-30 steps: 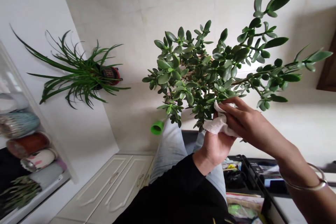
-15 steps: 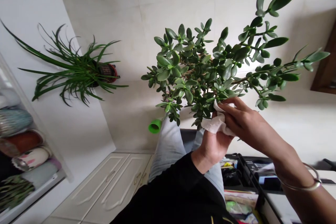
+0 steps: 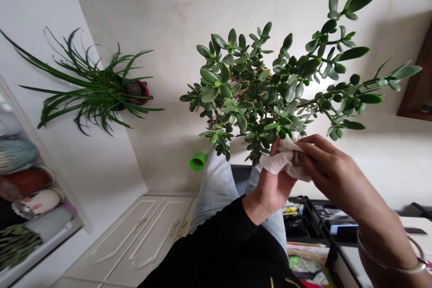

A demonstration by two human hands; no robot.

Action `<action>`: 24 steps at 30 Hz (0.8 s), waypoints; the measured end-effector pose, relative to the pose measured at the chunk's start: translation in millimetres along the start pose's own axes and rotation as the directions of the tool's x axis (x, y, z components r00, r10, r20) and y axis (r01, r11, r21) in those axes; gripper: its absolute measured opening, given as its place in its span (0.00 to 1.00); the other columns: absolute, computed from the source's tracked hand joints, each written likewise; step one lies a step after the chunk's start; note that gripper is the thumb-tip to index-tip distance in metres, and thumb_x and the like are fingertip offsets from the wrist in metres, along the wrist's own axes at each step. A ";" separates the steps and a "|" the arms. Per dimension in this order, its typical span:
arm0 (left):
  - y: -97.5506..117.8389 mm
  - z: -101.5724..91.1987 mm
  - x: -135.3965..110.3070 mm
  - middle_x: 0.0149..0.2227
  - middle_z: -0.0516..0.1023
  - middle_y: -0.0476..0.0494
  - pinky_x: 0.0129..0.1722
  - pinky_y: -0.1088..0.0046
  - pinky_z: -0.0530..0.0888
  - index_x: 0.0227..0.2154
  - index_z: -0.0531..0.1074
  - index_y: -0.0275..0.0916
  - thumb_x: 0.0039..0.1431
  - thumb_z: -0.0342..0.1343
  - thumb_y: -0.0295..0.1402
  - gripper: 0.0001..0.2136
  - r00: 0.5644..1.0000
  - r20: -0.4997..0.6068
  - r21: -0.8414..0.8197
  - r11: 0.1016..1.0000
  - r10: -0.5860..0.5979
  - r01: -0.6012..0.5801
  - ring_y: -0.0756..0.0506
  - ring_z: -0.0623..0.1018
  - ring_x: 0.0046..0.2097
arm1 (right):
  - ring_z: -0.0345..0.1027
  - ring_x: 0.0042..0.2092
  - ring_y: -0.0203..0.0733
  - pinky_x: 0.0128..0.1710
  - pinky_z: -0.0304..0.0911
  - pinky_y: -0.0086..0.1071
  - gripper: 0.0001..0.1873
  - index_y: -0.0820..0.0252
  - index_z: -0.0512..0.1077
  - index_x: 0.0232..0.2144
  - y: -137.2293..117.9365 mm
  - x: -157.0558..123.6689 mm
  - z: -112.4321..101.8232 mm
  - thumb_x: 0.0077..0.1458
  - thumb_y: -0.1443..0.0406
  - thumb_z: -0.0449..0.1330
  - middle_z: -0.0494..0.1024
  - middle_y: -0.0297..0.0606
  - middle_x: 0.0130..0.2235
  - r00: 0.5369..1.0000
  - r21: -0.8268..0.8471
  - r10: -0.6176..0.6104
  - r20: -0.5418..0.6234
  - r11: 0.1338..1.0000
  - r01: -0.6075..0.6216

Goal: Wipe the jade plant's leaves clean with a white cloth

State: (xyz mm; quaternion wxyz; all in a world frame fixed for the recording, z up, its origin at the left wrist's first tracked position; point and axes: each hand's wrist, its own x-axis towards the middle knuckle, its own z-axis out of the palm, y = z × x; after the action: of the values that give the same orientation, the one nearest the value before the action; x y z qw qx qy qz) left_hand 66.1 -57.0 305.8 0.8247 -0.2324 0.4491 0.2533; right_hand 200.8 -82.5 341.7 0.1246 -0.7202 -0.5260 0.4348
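Head view: a jade plant [image 3: 249, 90] fills the upper centre of the frame against a pale tiled wall [image 3: 168, 18]. Its thick, glossy, oval leaves sit along woody stems, with long shoots reaching up and to the right. A soft, creased white tissue [image 3: 282, 159] is bunched directly below the lowest leaves and touches them. The left hand [image 3: 272, 189], in a black sleeve, stands upright under the tissue. The right hand [image 3: 324, 166] comes in from the right, fingers curled over the tissue. The hands are together, with the tissue pinched between them; whether a leaf lies within the fold cannot be determined. A metal bangle [image 3: 391, 265] circles the right wrist, and that forearm runs off the lower right corner. A bright green plastic cap [image 3: 198, 161] lies just beside the lower left foliage, above light denim legs [image 3: 216, 193]. Well apart to the left, with open wall between, stands a spiky green plant [image 3: 91, 94] in a red-rimmed pot [image 3: 139, 92]. White cabinet doors [image 3: 145, 234] lie lower left, below a shelf [image 3: 50, 234] of rolled textiles [image 3: 20, 153]. A black tray [image 3: 303, 220] of mixed items sits lower right, beside a white worktop [image 3: 415, 229].
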 end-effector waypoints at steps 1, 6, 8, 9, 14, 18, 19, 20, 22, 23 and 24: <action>-0.8 0.2 -1.2 0.47 0.83 0.48 0.45 0.72 0.77 0.44 0.81 0.43 0.54 0.71 0.31 0.14 1.000 0.014 0.011 1.000 0.012 -0.012 0.48 0.80 0.44 | 0.77 0.41 0.45 0.40 0.71 0.38 0.14 0.56 0.76 0.48 0.3 -1.2 -3.2 0.72 0.61 0.52 0.78 0.45 0.50 0.999 0.000 0.002 -0.052 1.000 -0.002; -2.1 2.2 -8.2 0.52 0.82 0.47 0.52 0.66 0.78 0.53 0.79 0.48 0.54 0.71 0.33 0.22 0.997 -0.014 0.065 0.995 0.078 -0.077 0.44 0.81 0.50 | 0.77 0.41 0.45 0.38 0.71 0.35 0.14 0.54 0.75 0.52 -1.6 7.3 -3.8 0.70 0.61 0.54 0.80 0.44 0.49 0.980 0.097 0.081 -0.181 0.993 -0.064; -1.6 3.4 -11.1 0.51 0.83 0.47 0.51 0.69 0.77 0.52 0.79 0.48 0.53 0.72 0.34 0.22 0.996 -0.024 0.062 0.994 0.089 -0.088 0.46 0.81 0.50 | 0.75 0.33 0.41 0.32 0.69 0.32 0.16 0.55 0.73 0.54 -3.7 14.1 3.8 0.70 0.58 0.55 0.81 0.42 0.42 0.979 0.202 0.162 -0.120 0.970 -0.135; -1.2 3.9 -12.4 0.51 0.83 0.48 0.51 0.71 0.77 0.52 0.79 0.47 0.53 0.73 0.35 0.22 0.995 -0.023 0.058 0.994 0.095 -0.093 0.46 0.81 0.49 | 0.73 0.29 0.40 0.28 0.67 0.31 0.17 0.55 0.72 0.56 -4.7 17.0 8.0 0.69 0.57 0.55 0.81 0.39 0.38 0.975 0.240 0.203 -0.090 0.955 -0.176; 0.6 2.6 -16.8 0.53 0.82 0.48 0.53 0.71 0.76 0.52 0.78 0.47 0.50 0.75 0.36 0.25 0.992 -0.052 0.050 0.993 0.113 -0.110 0.47 0.81 0.50 | 0.71 0.27 0.39 0.26 0.64 0.29 0.20 0.56 0.71 0.56 -3.3 20.7 18.7 0.68 0.54 0.57 0.80 0.37 0.33 0.947 0.278 0.316 -0.064 0.917 -0.287; -0.4 -1.1 -17.7 0.56 0.81 0.48 0.56 0.68 0.76 0.53 0.77 0.48 0.48 0.76 0.36 0.28 0.991 -0.066 0.054 0.992 0.116 -0.112 0.46 0.81 0.52 | 0.68 0.25 0.38 0.24 0.62 0.28 0.21 0.56 0.70 0.56 1.8 18.4 19.0 0.67 0.52 0.57 0.77 0.34 0.29 0.935 0.302 0.353 -0.012 0.893 -0.333; -0.9 -1.8 -17.4 0.56 0.81 0.48 0.57 0.68 0.75 0.53 0.77 0.48 0.48 0.77 0.36 0.28 0.990 -0.061 0.056 0.991 0.124 -0.120 0.46 0.80 0.53 | 0.67 0.24 0.38 0.23 0.60 0.28 0.22 0.56 0.70 0.56 2.4 18.4 19.3 0.67 0.52 0.57 0.76 0.33 0.27 0.934 0.303 0.358 0.003 0.890 -0.342; -1.4 -2.4 -17.0 0.56 0.81 0.48 0.57 0.67 0.75 0.53 0.77 0.48 0.47 0.77 0.36 0.28 0.990 -0.052 0.059 0.990 0.129 -0.126 0.46 0.80 0.53 | 0.66 0.23 0.38 0.23 0.60 0.28 0.22 0.56 0.70 0.56 2.8 18.6 19.8 0.67 0.51 0.57 0.75 0.32 0.26 0.932 0.304 0.361 0.012 0.887 -0.347; -2.3 -3.4 -16.1 0.56 0.81 0.48 0.58 0.67 0.75 0.53 0.77 0.48 0.47 0.77 0.36 0.28 0.989 -0.039 0.065 0.988 0.144 -0.141 0.45 0.80 0.54 | 0.66 0.24 0.38 0.24 0.60 0.28 0.22 0.56 0.70 0.55 3.1 19.1 21.3 0.67 0.51 0.57 0.74 0.33 0.27 0.932 0.312 0.362 0.011 0.884 -0.347; -2.6 -3.9 -15.8 0.56 0.81 0.48 0.58 0.66 0.74 0.53 0.77 0.47 0.47 0.76 0.36 0.29 0.988 -0.032 0.070 0.986 0.151 -0.148 0.44 0.80 0.55 | 0.67 0.25 0.38 0.24 0.60 0.28 0.21 0.56 0.70 0.55 3.2 19.0 22.2 0.67 0.51 0.57 0.75 0.33 0.28 0.931 0.318 0.364 0.000 0.883 -0.345; -2.9 -4.4 -15.6 0.57 0.81 0.47 0.59 0.66 0.74 0.53 0.76 0.47 0.47 0.76 0.36 0.29 0.988 -0.027 0.076 0.986 0.154 -0.152 0.44 0.80 0.55 | 0.67 0.26 0.38 0.24 0.60 0.28 0.21 0.56 0.70 0.55 3.5 18.8 23.0 0.67 0.51 0.57 0.75 0.33 0.28 0.930 0.325 0.368 -0.012 0.881 -0.345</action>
State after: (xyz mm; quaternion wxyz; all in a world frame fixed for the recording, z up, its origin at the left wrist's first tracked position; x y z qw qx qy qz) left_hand 57.9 -65.2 317.5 0.8034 -0.1708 0.4882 0.2952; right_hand 186.9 -74.0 316.5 0.1758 -0.7907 -0.3029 0.5021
